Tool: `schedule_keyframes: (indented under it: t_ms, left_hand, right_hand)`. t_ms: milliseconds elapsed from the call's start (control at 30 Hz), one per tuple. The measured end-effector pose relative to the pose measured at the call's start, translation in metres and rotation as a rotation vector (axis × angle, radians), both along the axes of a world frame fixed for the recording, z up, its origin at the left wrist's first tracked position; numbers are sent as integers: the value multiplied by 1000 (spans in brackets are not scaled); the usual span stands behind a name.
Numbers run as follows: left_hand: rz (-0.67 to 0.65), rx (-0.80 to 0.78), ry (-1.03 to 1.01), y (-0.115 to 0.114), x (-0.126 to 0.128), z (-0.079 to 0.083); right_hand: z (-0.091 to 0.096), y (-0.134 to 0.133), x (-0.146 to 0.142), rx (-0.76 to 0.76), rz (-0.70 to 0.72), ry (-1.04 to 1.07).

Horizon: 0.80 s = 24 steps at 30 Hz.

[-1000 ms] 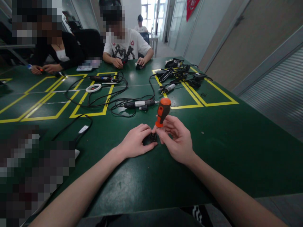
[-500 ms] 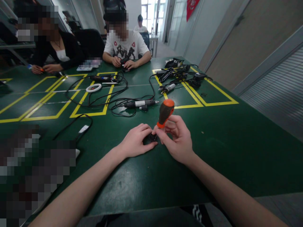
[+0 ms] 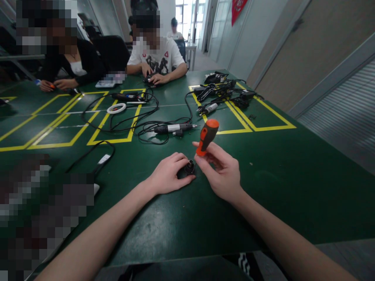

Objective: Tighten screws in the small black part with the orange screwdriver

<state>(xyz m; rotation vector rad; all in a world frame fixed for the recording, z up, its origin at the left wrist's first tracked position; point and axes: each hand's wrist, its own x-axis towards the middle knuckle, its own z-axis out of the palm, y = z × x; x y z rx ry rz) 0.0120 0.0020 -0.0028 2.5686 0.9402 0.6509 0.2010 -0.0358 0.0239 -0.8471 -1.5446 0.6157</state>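
Note:
Between the thumb and fingers of my left hand is a small round black part with a raised tube-like middle, standing on the green table. The fingers curve around it and keep hold of it. Just to its right, my right hand grips a screwdriver with an orange and dark grey handle. The handle points up and leans to the right. Its shaft is mostly hidden by my fingers, and I cannot make out the tip.
Beyond my hands lies an electric screwdriver with its looped cable. A heap of black tools and cords sits at the back right. A white ring rests inside yellow tape. Two people work across the table. Blurred items lie at left.
My right hand has shifted slightly right, taking the screwdriver off the black part, whose top now shows. My left hand stays in place. The person opposite has moved their hands.

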Motion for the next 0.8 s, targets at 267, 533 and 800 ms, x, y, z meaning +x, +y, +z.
schedule_keyframes:
  t_ms: [267,533,800]
  left_hand:
    - [-2,-30,-27,0,0,-2]
    - [5,-7,8,0,0,1]
    - [-3,-34,-11,-1,0,0]
  right_hand:
    - [-4,1,-3,-7,28,128]
    - [-5,-2,0,-55,101,129]
    - [-1,-2,-3,-153,59,172]
